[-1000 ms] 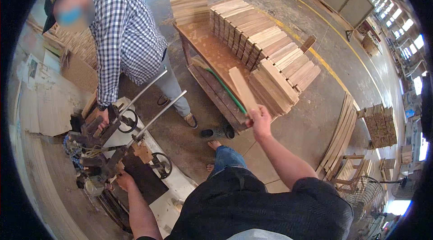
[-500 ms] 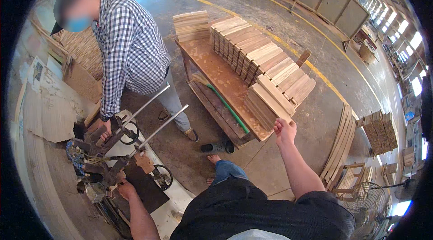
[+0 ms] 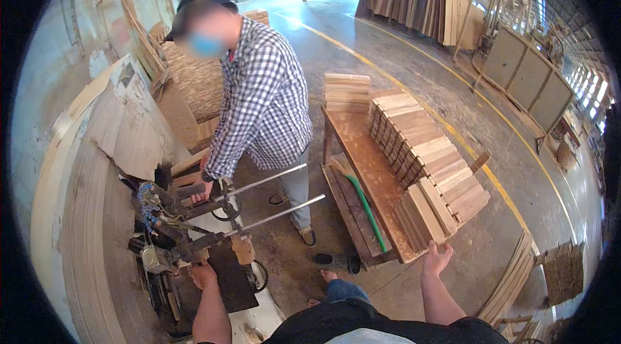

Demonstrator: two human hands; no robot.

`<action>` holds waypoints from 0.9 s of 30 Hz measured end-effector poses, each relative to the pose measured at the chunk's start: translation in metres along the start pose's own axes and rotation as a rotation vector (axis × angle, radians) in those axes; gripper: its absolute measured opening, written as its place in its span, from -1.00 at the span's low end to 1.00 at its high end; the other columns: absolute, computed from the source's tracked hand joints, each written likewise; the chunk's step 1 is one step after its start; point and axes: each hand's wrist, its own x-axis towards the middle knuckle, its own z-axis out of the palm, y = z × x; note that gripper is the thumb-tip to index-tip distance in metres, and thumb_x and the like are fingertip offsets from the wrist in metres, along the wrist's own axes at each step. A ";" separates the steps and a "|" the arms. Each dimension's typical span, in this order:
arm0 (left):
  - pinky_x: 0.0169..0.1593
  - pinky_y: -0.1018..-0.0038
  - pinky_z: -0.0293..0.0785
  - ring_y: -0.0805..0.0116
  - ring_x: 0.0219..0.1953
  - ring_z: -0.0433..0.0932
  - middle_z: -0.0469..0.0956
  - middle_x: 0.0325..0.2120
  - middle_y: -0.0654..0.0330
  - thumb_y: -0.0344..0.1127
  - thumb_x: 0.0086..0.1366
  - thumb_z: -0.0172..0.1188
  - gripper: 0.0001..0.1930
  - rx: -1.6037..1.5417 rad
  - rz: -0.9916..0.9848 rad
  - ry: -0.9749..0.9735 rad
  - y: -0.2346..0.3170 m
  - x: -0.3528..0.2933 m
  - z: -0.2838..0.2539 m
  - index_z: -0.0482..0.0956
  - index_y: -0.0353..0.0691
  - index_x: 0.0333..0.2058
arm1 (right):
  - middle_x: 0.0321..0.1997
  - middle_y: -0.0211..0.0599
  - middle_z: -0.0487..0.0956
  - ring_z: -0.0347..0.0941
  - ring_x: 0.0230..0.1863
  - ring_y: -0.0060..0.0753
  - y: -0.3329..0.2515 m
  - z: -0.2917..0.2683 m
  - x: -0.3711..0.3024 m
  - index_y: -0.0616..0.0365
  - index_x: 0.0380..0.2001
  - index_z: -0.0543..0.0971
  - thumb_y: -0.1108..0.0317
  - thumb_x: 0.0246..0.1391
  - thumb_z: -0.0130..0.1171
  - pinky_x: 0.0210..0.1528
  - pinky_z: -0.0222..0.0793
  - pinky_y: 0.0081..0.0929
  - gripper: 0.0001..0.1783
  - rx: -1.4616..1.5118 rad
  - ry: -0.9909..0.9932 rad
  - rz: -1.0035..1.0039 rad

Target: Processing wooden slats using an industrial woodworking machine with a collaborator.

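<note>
My left hand (image 3: 204, 274) is at the clamping machine (image 3: 187, 247) on the left, its fingers curled in at the dark metal table plate (image 3: 226, 282). What they grip is hidden. My right hand (image 3: 437, 260) is raised at the near end of a stack of wooden slats (image 3: 430, 208), thumb and fingers apart, with nothing visible between them. Whether its fingertips touch the slats I cannot tell. The slats lie on a brown wooden bench (image 3: 352, 134). Two metal rods (image 3: 291, 215) stick out of the machine towards the bench.
A co-worker in a checked shirt (image 3: 265, 98) stands across the machine, a hand (image 3: 202, 192) on it. A green-handled broom (image 3: 369, 211) lies on the bench's lower shelf. Dark clogs (image 3: 336, 260) are on the floor by my foot. Long boards (image 3: 511, 276) lie at right.
My view has swung left and up, so the scene sits further right and lower. The fingers of my right hand have parted. My left hand has stayed at the machine.
</note>
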 end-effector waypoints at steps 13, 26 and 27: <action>0.08 0.06 0.46 -0.12 0.03 0.55 0.55 -0.02 -0.14 0.17 0.29 0.12 -0.35 -0.023 0.023 0.054 -0.033 0.017 0.021 0.47 -0.29 0.10 | -0.33 -0.16 0.51 0.49 -0.28 -0.15 -0.102 0.090 -0.157 0.18 -0.25 0.52 0.37 -0.02 0.32 -0.17 0.43 -0.27 -0.73 0.170 -1.005 -0.631; -0.08 0.06 0.56 -0.09 -0.11 0.62 0.63 -0.20 -0.09 0.09 0.29 0.14 -0.55 -0.119 -0.060 0.048 -0.019 -0.002 0.006 0.57 -0.12 -0.04 | 0.09 -0.04 0.54 0.46 0.16 0.03 -0.257 0.245 -0.222 0.09 0.04 0.57 0.20 0.03 0.13 0.16 0.37 -0.01 -0.52 -0.896 -1.188 -1.439; -0.10 0.06 0.56 -0.08 -0.12 0.62 0.62 -0.18 -0.06 0.02 0.30 0.12 -0.61 -0.109 0.050 0.078 -0.033 -0.007 0.016 0.57 -0.08 -0.04 | 0.14 -0.04 0.55 0.48 0.17 -0.02 -0.264 0.252 -0.226 0.09 0.01 0.61 0.24 0.05 0.06 0.16 0.40 -0.04 -0.56 -1.020 -1.309 -1.362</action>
